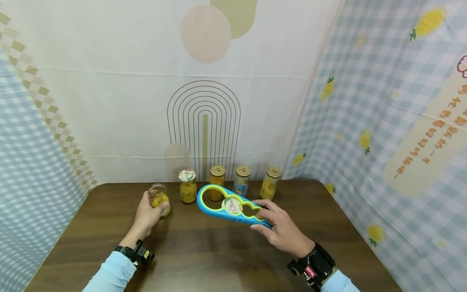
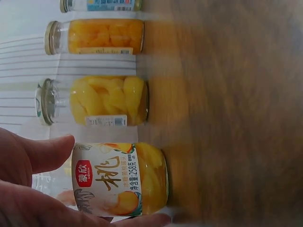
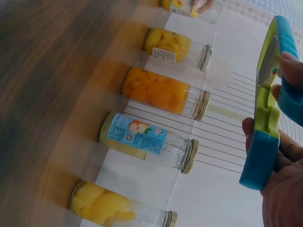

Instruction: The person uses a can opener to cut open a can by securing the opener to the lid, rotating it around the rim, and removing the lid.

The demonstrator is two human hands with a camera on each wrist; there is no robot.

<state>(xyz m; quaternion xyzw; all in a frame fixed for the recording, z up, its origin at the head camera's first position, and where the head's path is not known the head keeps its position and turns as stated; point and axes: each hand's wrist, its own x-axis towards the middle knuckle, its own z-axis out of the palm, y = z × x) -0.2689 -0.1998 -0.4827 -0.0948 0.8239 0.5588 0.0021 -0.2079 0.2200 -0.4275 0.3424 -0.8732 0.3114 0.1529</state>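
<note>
My left hand [image 1: 145, 214] grips a glass jar of yellow peach pieces [image 1: 159, 199] at the table's left. Its rim shows no lid in the head view; the left wrist view shows its peach label [image 2: 111, 182], the top hidden by the hand. My right hand [image 1: 282, 229] holds a blue and lime-green jar opener [image 1: 219, 213] by its narrow end, raised in front of the other jars. A round white printed lid [image 1: 232, 206] sits in a middle opening of the tool. Fingers and thumb lie on both sides of the opener in the right wrist view [image 3: 260, 161].
Along the back stand a yellow fruit jar with a white printed lid [image 1: 188, 191], an orange fruit jar [image 1: 217, 175], a blue-labelled jar [image 1: 240, 188] and a yellow fruit jar [image 1: 268, 189]. Cloth hangs behind the brown table [image 1: 197, 251] and at both sides.
</note>
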